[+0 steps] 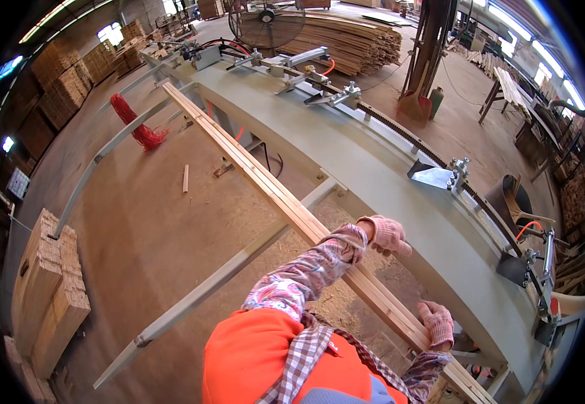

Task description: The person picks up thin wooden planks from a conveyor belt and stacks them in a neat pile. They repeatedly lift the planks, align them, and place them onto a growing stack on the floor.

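Note:
A bundle of long, pale wooden strips (pixel 275 190) runs slantwise across support arms beside a grey-green machine bed. My left hand (pixel 388 236), in a pink knitted glove with bare fingertips, hovers past the strips near the bed's edge. Its fingers are curled, with nothing visible in them, and the left forearm crosses above the wood. Lower down, my right hand (pixel 436 324), gloved alike, rests against the far side of the strips with its fingers bent over their edge. The undersides of its fingers are hidden.
The machine bed (pixel 346 158) carries metal clamps (pixel 433 174) and a toothed rail along its far side. A slanted support bar (pixel 218 275) juts left. Stacked timber (pixel 50 289) stands at left; red strands (pixel 134 123) hang from another bar. A fan (pixel 267 17) stands behind.

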The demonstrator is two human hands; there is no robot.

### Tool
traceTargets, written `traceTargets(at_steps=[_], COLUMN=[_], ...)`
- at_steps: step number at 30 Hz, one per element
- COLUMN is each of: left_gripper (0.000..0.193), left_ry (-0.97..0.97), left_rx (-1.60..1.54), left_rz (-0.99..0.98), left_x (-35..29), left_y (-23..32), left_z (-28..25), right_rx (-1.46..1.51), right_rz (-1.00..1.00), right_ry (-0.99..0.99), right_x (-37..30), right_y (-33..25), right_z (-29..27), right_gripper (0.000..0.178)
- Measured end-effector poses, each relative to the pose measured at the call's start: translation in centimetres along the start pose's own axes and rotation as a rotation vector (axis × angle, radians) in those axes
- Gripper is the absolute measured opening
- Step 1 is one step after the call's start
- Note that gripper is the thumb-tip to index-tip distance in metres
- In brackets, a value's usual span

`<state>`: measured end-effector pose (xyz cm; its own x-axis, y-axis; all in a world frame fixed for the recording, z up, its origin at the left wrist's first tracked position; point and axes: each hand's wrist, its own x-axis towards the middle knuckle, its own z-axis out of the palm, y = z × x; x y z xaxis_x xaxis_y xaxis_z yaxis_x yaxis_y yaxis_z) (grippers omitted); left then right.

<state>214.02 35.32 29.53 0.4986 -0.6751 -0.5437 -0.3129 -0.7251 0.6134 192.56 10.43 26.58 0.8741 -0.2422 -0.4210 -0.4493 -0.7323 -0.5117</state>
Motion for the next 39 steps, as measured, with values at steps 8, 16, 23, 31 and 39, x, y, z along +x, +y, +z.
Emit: traceTargets(at_steps=[8,16,23,31,39], left_gripper=[0.038,0.04,0.037,0.052,0.067], left_ry=[-0.162,-0.058,0.029,0.051,0.126], left_rx=[0.027,0.143,0.235,0.316,0.529], left_rz=[-0.157,-0.164,-0.028,-0.022,-0.125], left_x=[1.6,2.7,2.1,7.0,5.2], left_y=[-1.4,-2.0,-2.6,-4.5,-3.2], left_z=[1.9,2.3,2.6,3.9,2.4], right_rx=[0.053,0.072,-0.294,-0.614,-0.288], right_rz=[0.074,-0.041,0.19,-0.502,-0.051], right_ry=[-0.003,0.165,-0.029,-0.019,-0.039], right_x=[0.2,0.8,1.1,1.8,3.1], right_y=[1.4,3.0,1.7,6.6,4.6], right_z=[0.2,-2.1,-1.0,-0.8,0.3], right_gripper=[0.04,0.035,0.039,0.026,0.045])
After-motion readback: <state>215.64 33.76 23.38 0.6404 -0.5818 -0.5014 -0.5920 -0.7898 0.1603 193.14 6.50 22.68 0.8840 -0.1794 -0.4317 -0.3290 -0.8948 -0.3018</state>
